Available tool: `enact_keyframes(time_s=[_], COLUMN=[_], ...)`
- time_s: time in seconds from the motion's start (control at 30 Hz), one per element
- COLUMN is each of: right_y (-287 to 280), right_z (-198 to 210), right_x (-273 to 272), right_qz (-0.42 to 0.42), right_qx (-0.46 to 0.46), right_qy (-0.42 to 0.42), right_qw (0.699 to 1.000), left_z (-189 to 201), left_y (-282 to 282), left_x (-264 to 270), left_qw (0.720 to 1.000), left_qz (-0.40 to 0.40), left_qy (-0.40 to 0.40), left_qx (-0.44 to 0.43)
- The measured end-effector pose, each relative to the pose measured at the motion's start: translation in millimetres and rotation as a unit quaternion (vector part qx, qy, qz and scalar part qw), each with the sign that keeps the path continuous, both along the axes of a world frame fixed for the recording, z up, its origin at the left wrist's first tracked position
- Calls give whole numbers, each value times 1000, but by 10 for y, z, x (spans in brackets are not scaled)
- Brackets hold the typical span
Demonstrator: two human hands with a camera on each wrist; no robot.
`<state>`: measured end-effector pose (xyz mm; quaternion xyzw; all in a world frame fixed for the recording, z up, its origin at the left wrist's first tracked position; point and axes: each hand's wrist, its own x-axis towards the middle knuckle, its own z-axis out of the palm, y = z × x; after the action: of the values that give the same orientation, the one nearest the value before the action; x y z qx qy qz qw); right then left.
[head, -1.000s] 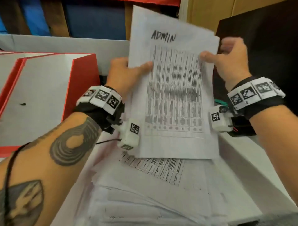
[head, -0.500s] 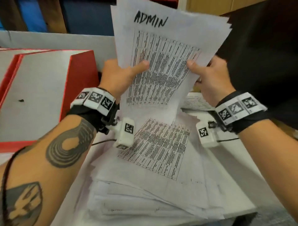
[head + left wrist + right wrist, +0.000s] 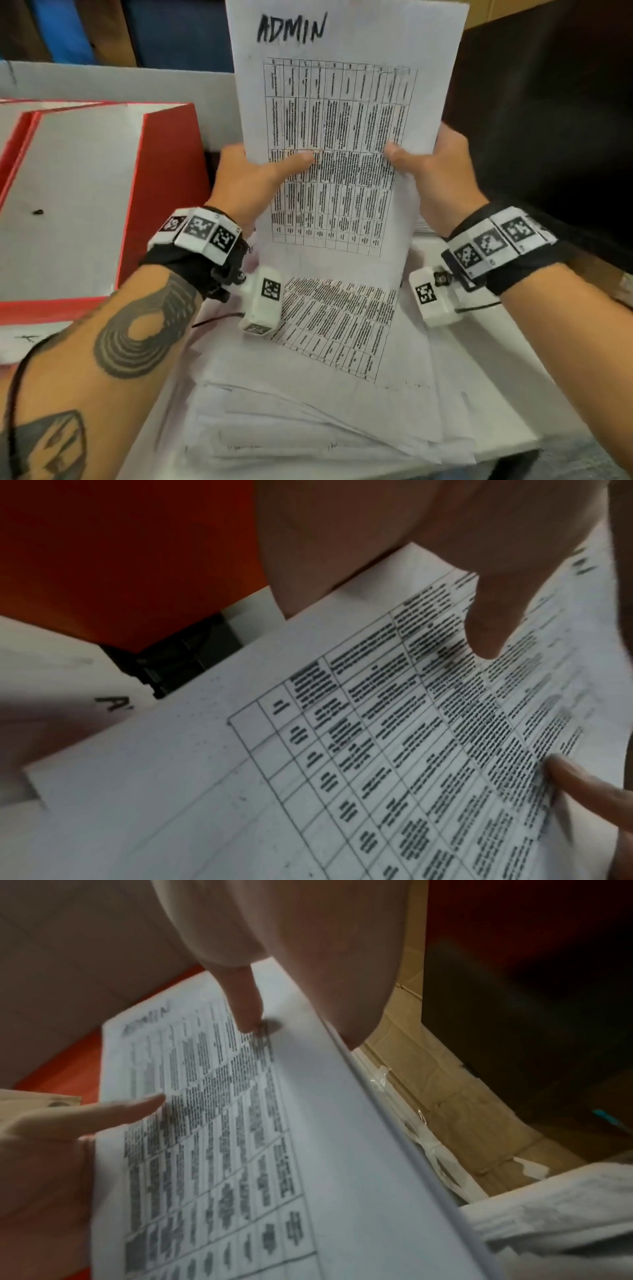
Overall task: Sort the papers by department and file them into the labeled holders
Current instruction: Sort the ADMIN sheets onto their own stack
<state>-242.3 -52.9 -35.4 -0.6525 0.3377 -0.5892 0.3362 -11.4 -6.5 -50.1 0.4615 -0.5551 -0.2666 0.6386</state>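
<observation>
**ADMIN sheet held up over the stack**

I see the white worktop [image 3: 507,404] running under everything. On its left stands a red cardboard file holder with a white inside [image 3: 161,192], open at the top. Along the right is a big black panel [image 3: 548,120], dark and hard to read.

In the middle of the worktop lies a loose stack of white printed papers [image 3: 308,411], edges fanned out unevenly, with a printed table showing on the top sheet.

Above that stack I hold a white sheet with a printed table and "ADMIN" handwritten at the top [image 3: 342,120], nearly upright, its lower edge hanging just over the stack. It sits right of the red holder and not inside it.

My left hand [image 3: 246,181] pinches the sheet's left edge, thumb lying across the front. My right hand [image 3: 435,171] pinches the right edge the same way, thumb on the print. The fingers behind the paper are hidden in the head view.

Each wrist carries a black strap with white coded marker blocks [image 3: 198,233].
</observation>
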Motion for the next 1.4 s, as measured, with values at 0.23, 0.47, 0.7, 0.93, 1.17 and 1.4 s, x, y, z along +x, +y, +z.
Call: enact_keyframes(time_s=[0.23, 0.47, 0.7, 0.93, 1.17, 1.4], right_y=[-10, -12, 119, 145, -575, -912], right_z=[228, -68, 86, 163, -395, -631], right_x=[-6, 16, -548, -647, -1066, -1320], right_qz=[27, 23, -198, -145, -261, -246], right_qx=[32, 106, -75, -91, 112, 234], right_qy=[-85, -51, 131, 254, 214, 282], right_qw=[996, 993, 969, 952, 934, 897], left_z=[259, 29, 471, 608, 296, -35], left_y=[40, -2, -221, -254, -447, -664], left_x=[-81, -111, 60, -414, -86, -41], left_qw=[996, 995, 947, 851, 766, 905], left_qz=[-18, 37, 142, 39, -24, -49], left_qy=[80, -3, -269, -502, -568, -286], left_qx=[19, 90, 102, 151, 301, 311])
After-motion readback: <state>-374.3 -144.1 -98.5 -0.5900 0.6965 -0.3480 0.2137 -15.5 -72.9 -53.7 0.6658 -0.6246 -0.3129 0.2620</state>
